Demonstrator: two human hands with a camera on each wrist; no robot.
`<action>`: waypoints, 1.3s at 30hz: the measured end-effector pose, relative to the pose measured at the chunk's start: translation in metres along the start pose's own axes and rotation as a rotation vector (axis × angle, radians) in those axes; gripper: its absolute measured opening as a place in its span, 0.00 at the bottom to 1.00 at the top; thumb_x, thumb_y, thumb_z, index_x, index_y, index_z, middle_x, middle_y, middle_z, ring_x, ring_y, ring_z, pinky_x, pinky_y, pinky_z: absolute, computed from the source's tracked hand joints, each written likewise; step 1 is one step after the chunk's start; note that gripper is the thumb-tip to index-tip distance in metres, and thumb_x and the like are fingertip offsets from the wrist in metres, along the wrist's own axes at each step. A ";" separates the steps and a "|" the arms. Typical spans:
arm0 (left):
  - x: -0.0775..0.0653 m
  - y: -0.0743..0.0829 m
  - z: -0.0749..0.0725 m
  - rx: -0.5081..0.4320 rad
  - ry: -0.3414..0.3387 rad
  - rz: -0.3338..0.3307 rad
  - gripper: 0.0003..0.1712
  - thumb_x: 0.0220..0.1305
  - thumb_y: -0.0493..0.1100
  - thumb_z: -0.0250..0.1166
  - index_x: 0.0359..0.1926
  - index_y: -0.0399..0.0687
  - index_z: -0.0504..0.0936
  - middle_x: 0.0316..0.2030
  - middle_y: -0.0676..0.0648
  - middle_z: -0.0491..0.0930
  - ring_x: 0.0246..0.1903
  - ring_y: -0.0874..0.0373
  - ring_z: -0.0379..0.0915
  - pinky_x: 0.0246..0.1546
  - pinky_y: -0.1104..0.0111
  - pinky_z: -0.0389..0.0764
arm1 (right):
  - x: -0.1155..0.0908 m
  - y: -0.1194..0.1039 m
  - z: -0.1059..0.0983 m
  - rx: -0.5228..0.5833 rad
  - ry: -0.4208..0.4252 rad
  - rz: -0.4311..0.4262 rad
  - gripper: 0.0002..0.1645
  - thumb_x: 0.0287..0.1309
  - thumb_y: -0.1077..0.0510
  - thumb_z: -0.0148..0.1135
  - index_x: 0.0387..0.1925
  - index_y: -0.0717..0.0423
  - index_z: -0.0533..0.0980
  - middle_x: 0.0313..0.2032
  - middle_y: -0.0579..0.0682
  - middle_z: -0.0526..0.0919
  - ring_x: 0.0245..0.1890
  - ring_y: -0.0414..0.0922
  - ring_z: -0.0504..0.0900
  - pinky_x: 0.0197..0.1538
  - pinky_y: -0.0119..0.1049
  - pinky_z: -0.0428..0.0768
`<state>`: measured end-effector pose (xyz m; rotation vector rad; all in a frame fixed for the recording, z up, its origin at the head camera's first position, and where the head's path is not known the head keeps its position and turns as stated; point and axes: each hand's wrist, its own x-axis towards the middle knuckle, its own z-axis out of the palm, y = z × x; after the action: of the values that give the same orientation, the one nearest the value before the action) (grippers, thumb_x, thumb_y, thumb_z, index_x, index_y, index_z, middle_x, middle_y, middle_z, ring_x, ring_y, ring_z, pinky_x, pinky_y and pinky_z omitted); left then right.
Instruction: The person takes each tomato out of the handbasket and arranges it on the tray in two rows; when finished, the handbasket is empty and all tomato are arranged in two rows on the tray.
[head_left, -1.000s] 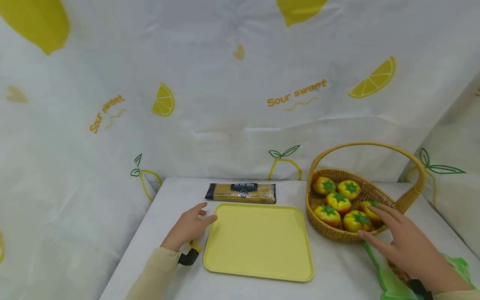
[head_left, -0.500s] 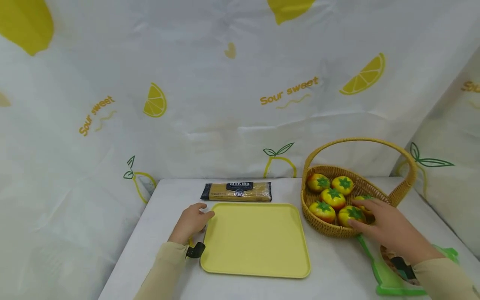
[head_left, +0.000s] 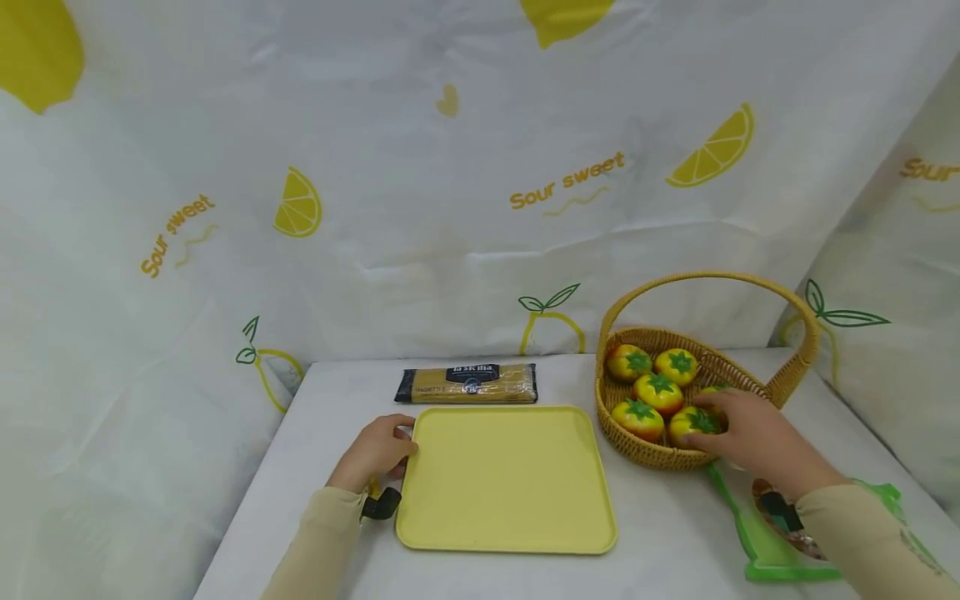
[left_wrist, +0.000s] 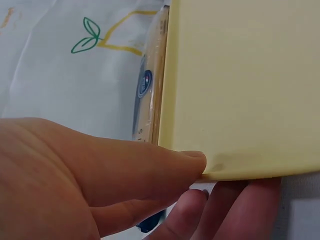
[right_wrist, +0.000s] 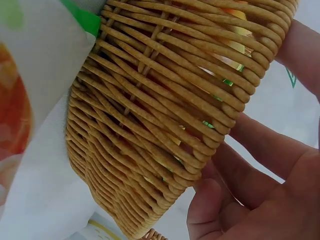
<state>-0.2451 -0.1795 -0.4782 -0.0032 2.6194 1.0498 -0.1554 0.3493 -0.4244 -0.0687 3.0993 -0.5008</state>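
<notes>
My left hand (head_left: pixel 372 454) pinches the left rim of a yellow rectangular tray (head_left: pixel 506 483). In the left wrist view the thumb (left_wrist: pixel 182 162) lies on top of the rim and the fingers sit below it. My right hand (head_left: pixel 761 437) reaches over the front right rim of a wicker basket (head_left: pixel 652 457) with a tall handle. Its thumb and fingers straddle a yellow-red tomato-like fruit (head_left: pixel 686 423) with a green star-shaped top; I cannot tell whether they grip it. Several similar fruits (head_left: pixel 657 393) lie in the basket, one partly hidden by the fingers.
A pack of spaghetti (head_left: pixel 467 385) lies behind the tray. Right of the tray, a green-edged plastic bag (head_left: pixel 768 546) lies partly under my right forearm. A white lemon-print sheet (head_left: pixel 420 217) hangs behind the white table (head_left: pixel 645 533).
My left hand has moved from beside the tray to grip its rim. My right hand has come further over the basket, its thumb and fingers drawing closer together around the front fruit. The view has shifted slightly.
</notes>
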 end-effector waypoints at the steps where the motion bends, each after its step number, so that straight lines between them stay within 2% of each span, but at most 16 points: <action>1: 0.000 0.000 0.000 -0.007 -0.004 0.000 0.30 0.69 0.38 0.70 0.71 0.41 0.79 0.47 0.42 0.84 0.31 0.56 0.83 0.33 0.66 0.86 | 0.001 0.000 0.000 -0.005 0.002 0.000 0.50 0.57 0.35 0.80 0.65 0.71 0.78 0.61 0.78 0.79 0.61 0.79 0.75 0.61 0.77 0.76; 11: -0.001 -0.005 -0.003 -0.062 -0.059 -0.010 0.32 0.69 0.36 0.70 0.73 0.42 0.77 0.47 0.42 0.81 0.31 0.55 0.84 0.31 0.65 0.89 | 0.009 -0.004 0.000 -0.018 -0.017 -0.024 0.43 0.56 0.43 0.81 0.61 0.72 0.81 0.58 0.76 0.82 0.59 0.76 0.78 0.60 0.75 0.77; 18: -0.002 -0.002 -0.002 -0.189 -0.115 0.007 0.34 0.69 0.34 0.70 0.75 0.43 0.75 0.49 0.40 0.80 0.30 0.55 0.86 0.31 0.63 0.92 | 0.010 0.001 0.002 -0.045 -0.002 -0.049 0.39 0.54 0.46 0.83 0.57 0.71 0.83 0.54 0.72 0.86 0.56 0.75 0.81 0.58 0.73 0.80; 28: -0.002 -0.006 -0.001 -0.178 -0.127 0.006 0.35 0.70 0.35 0.70 0.76 0.45 0.74 0.47 0.42 0.79 0.30 0.55 0.84 0.31 0.64 0.91 | 0.006 -0.001 -0.003 -0.040 0.006 -0.027 0.44 0.54 0.42 0.83 0.59 0.73 0.81 0.55 0.75 0.84 0.56 0.77 0.80 0.57 0.75 0.79; 39: -0.004 -0.007 -0.007 -0.217 -0.119 0.014 0.35 0.70 0.35 0.70 0.77 0.45 0.73 0.48 0.41 0.79 0.31 0.55 0.86 0.31 0.63 0.92 | 0.004 -0.032 -0.023 0.010 0.026 -0.025 0.51 0.60 0.35 0.78 0.68 0.70 0.75 0.68 0.80 0.71 0.65 0.80 0.71 0.61 0.79 0.75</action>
<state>-0.2425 -0.1899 -0.4773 0.0273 2.3916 1.2929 -0.1585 0.3265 -0.3923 -0.1019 3.1246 -0.5227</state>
